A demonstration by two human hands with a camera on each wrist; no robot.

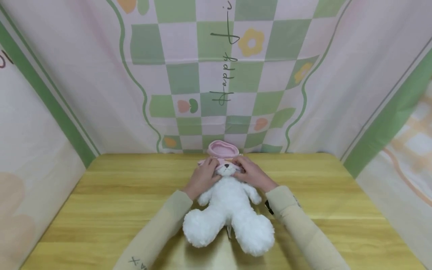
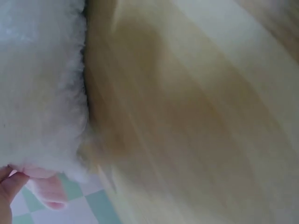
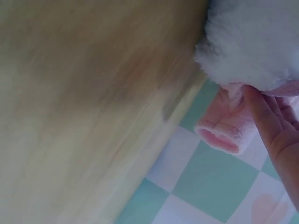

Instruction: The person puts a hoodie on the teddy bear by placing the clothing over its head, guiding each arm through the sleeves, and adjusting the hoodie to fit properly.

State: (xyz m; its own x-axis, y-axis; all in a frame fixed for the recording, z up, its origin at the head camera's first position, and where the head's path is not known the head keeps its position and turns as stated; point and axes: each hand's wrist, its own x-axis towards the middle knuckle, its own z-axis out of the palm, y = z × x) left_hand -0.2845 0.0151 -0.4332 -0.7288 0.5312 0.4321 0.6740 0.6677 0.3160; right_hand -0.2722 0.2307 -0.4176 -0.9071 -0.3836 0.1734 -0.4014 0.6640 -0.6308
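A white plush toy (image 1: 229,197) with a dark nose lies on its back on the wooden table, legs toward me. A pink doll garment (image 1: 223,150) covers the upper part of its head, with an open round end beyond it. On the left side of the head, my left hand (image 1: 204,175) pinches the garment's edge. My right hand (image 1: 254,173) grips the edge on the other side. In the right wrist view, a short pink sleeve (image 3: 224,123) hangs beside the right fingers. The toy's eyes and ears are hidden.
The wooden table (image 1: 135,187) ends just beyond the garment. Behind it hangs a green and white checked cloth (image 1: 212,75) with flowers and writing. Pale cloth panels (image 1: 44,123) stand at both sides. A small dark object (image 1: 269,207) shows by the right cuff.
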